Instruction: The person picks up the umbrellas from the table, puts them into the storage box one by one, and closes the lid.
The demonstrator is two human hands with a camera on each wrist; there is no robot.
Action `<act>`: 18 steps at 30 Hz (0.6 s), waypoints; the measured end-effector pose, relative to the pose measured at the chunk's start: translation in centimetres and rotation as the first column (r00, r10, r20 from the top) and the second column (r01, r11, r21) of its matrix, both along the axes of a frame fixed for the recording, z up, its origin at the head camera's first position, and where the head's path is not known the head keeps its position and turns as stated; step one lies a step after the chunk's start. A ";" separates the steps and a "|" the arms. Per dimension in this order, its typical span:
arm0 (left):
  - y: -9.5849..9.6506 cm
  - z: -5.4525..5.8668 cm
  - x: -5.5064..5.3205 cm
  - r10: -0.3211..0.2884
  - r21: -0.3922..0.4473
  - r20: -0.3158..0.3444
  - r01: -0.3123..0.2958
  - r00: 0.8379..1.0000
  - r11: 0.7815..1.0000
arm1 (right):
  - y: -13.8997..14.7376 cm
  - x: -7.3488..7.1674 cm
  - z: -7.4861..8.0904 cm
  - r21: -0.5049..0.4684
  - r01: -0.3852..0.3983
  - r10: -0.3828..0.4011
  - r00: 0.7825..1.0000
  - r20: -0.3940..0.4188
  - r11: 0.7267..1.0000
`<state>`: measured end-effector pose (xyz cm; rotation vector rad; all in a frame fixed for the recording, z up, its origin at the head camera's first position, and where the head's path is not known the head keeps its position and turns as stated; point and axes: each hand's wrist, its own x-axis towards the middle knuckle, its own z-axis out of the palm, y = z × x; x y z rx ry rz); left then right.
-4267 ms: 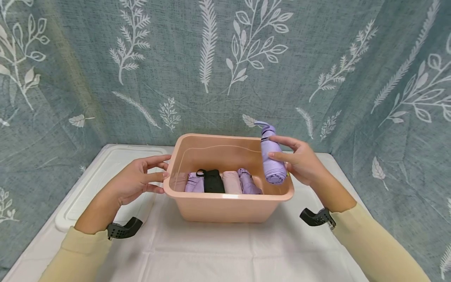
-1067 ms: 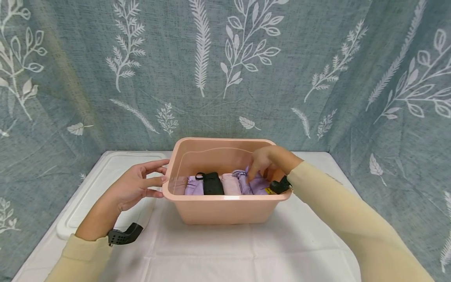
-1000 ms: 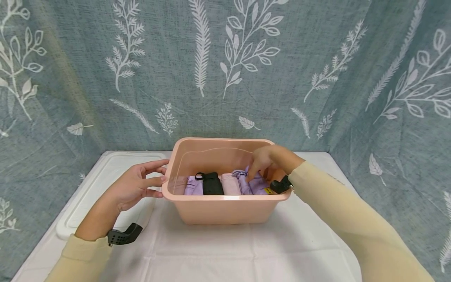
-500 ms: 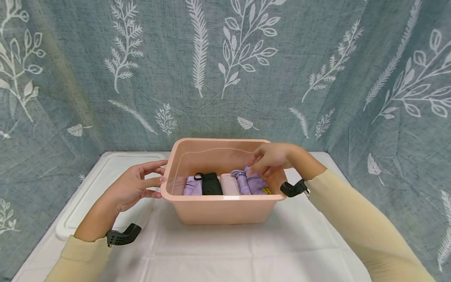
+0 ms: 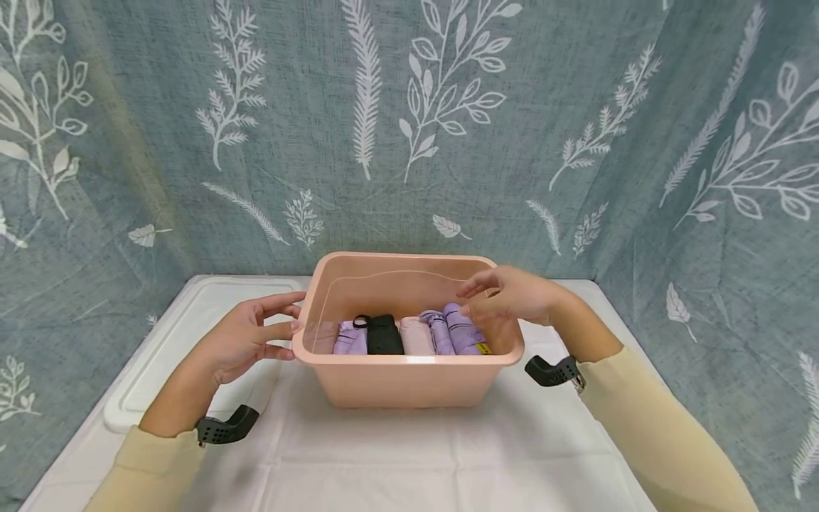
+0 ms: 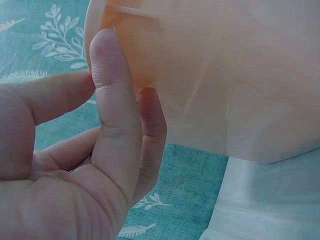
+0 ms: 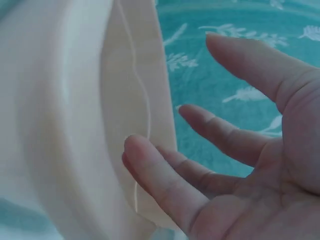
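A peach plastic bin stands on the table, with compact items lined up side by side inside it. At its right end lies a lavender folding umbrella with a dark band and a yellow tag. Beside it are another lavender umbrella, a pale pink roll, a black one with a loop, a lavender one and a dusky pink one, partly hidden. My right hand hovers over the bin's right end, fingers spread, holding nothing. With its fingertips my left hand touches the bin's left side.
A white lid lies flat on the table at the left. White cloth covers the table. A patterned blue-green curtain hangs behind and on both sides.
Earlier my right hand held the lavender umbrella above the bin, then lowered it into the right end. It has let go and drawn back to the right. The left hand has stayed put.
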<state>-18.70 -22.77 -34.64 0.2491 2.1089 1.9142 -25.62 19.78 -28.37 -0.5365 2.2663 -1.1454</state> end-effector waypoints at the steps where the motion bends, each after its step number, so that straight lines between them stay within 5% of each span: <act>1: 0.0 0.0 -0.1 -0.001 0.002 0.001 0.001 1.000 1.000 | 0.1 0.2 -0.1 0.003 0.001 -0.001 1.000 -0.021 1.000; 8: 0.1 -0.2 -0.3 -0.005 0.012 0.004 0.005 1.000 1.000 | 0.4 1.4 -0.5 -0.004 0.028 -0.028 0.991 -0.129 1.000; 18: -0.2 -0.4 -0.3 -0.005 0.049 0.005 0.005 1.000 0.999 | 1.2 1.9 -1.5 -0.204 0.110 -0.145 0.976 -0.165 0.973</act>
